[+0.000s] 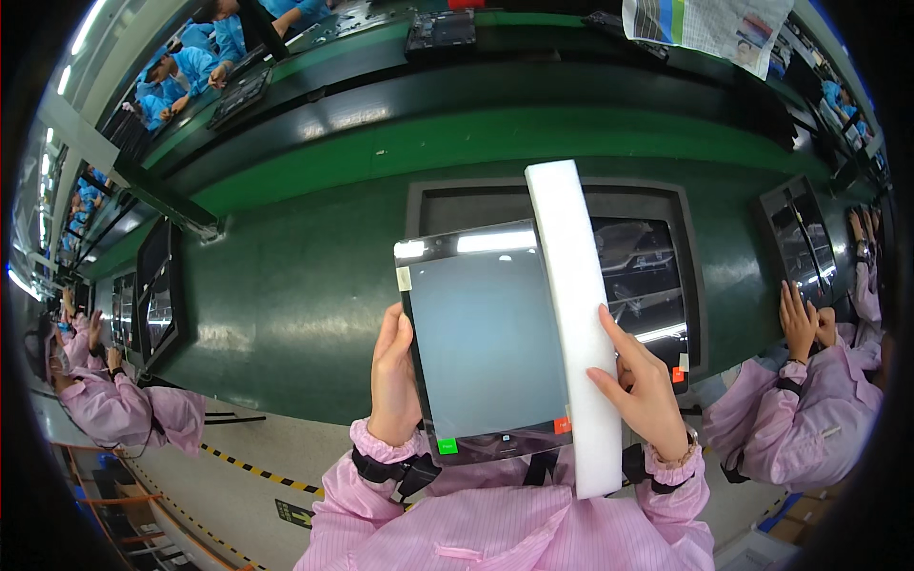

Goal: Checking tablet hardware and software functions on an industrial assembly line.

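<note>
A flat display panel (487, 347) with a black border and a pale grey-blue face is held up in front of me, slightly tilted. It has a green sticker at its lower left corner, an orange one at the lower right and a pale tab at the upper left. My left hand (392, 376) is closed on the panel's left edge. A long white foam bar (571, 314) stands along the panel's right side and covers that edge. My right hand (647, 385) grips the foam bar from the right, thumb and forefinger against it. Whether its hidden fingers also touch the panel, I cannot tell.
Behind the panel, a dark-rimmed tray (690, 257) on the green bench (286, 285) holds another dark panel (643, 271). More framed panels stand at left (157, 285) and right (800, 238). Co-workers in pink sit on both sides. A newspaper (709, 29) hangs at the far right.
</note>
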The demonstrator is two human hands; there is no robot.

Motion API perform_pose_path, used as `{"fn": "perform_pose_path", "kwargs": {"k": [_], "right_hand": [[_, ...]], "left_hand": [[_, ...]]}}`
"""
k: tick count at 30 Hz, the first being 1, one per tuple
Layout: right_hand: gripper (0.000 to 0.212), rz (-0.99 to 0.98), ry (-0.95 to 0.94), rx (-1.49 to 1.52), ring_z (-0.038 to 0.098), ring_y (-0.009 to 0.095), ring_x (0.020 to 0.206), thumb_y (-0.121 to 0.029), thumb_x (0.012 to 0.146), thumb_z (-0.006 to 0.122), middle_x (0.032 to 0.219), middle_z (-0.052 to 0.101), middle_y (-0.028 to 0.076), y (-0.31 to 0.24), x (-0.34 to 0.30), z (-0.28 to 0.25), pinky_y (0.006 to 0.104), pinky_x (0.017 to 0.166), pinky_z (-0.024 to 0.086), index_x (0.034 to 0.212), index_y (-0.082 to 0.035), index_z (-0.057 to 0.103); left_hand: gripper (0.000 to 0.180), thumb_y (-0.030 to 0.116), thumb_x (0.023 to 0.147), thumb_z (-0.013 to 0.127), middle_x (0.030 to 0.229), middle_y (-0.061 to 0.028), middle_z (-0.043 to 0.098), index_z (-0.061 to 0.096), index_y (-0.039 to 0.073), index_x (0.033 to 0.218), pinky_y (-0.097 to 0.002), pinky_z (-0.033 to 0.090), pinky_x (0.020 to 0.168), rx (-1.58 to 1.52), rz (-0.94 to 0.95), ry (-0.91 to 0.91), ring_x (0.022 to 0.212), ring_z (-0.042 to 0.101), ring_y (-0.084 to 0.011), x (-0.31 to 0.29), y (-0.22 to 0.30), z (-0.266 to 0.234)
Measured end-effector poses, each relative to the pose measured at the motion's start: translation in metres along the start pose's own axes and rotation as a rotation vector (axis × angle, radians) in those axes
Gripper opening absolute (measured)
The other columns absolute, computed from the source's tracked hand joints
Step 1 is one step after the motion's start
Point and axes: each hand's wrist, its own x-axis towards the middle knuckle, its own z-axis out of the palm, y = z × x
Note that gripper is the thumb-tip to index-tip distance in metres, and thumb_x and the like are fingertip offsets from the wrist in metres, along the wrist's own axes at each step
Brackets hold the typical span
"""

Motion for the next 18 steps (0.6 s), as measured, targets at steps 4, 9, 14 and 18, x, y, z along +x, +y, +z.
{"fn": "perform_pose_path", "kwargs": {"k": [4, 9, 14, 18], "right_hand": [[0.067, -0.093, 0.065, 0.013, 0.047, 0.013, 0.059, -0.008, 0.082, 0.066, 0.079, 0.052, 0.007, -0.004, -0.009, -0.001, 0.0255, 0.052, 0.042, 0.142, -0.01, 0.038], [0.066, -0.226, 0.19, -0.109, 0.05, 0.015, 0.057, -0.007, 0.079, 0.069, 0.077, 0.052, 0.009, -0.012, -0.022, 0.0, 0.0257, 0.052, 0.043, 0.139, -0.005, 0.04], [0.065, -0.308, 0.272, -0.132, 0.051, 0.017, 0.055, -0.005, 0.078, 0.07, 0.078, 0.053, 0.01, -0.006, -0.027, 0.007, 0.0275, 0.05, 0.043, 0.136, -0.002, 0.043], [0.064, -0.356, 0.319, -0.119, 0.052, 0.018, 0.056, -0.005, 0.077, 0.071, 0.081, 0.056, 0.012, -0.004, -0.03, 0.007, 0.0279, 0.05, 0.044, 0.134, 0.0, 0.044]], "left_hand": [[0.025, 0.022, 0.098, 0.041, 0.109, -0.0038, 0.056, 0.046, 0.007, 0.118, -0.0276, 0.043, 0.089, 0.021, 0.146, -0.02, 0.101, 0.054, -0.0127, -0.005, 0.004, -0.001], [0.026, 0.017, 0.097, 0.041, 0.113, -0.0043, 0.056, 0.043, 0.007, 0.121, -0.0278, 0.04, 0.092, -0.06, 0.25, -0.12, 0.105, 0.053, -0.014, -0.01, 0.015, 0.003], [0.027, 0.019, 0.097, 0.045, 0.112, -0.008, 0.056, 0.04, 0.005, 0.12, -0.0297, 0.045, 0.089, -0.065, 0.315, -0.155, 0.103, 0.055, -0.0153, -0.014, 0.018, 0.002], [0.03, 0.021, 0.095, 0.049, 0.112, -0.0088, 0.055, 0.04, 0.004, 0.118, -0.0293, 0.045, 0.088, -0.064, 0.361, -0.178, 0.101, 0.055, -0.0151, -0.015, 0.02, 0.004]]}}
